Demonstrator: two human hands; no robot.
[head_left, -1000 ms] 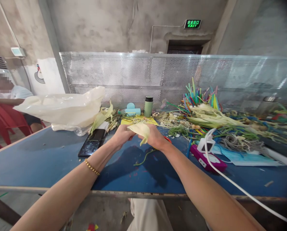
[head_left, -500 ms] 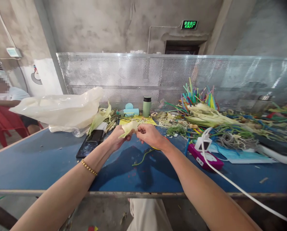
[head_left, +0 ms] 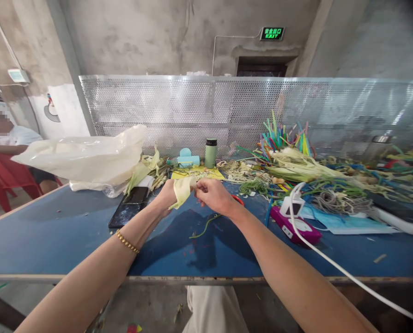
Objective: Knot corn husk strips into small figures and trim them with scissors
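Watching pale husk (head_left: 182, 190) for splits and slips

Husk sits mid-frame, between the two hands; left hand (head_left: 167, 196) looks curled around it, fingertips hidden behind the flap; right hand (head_left: 212, 196) has fingers bunched tight at the husk's right end, seemingly pinching it; main risk, my read: uneven pull or hard twist tears it lengthwise; a lax left grip could let it slide out, onto the green cord (head_left: 204, 227) lower centre; looks: pale yellow-green, thin, soft; broad flap droops toward lower left over the left fingers, narrowing to the right; no tear I can make out.
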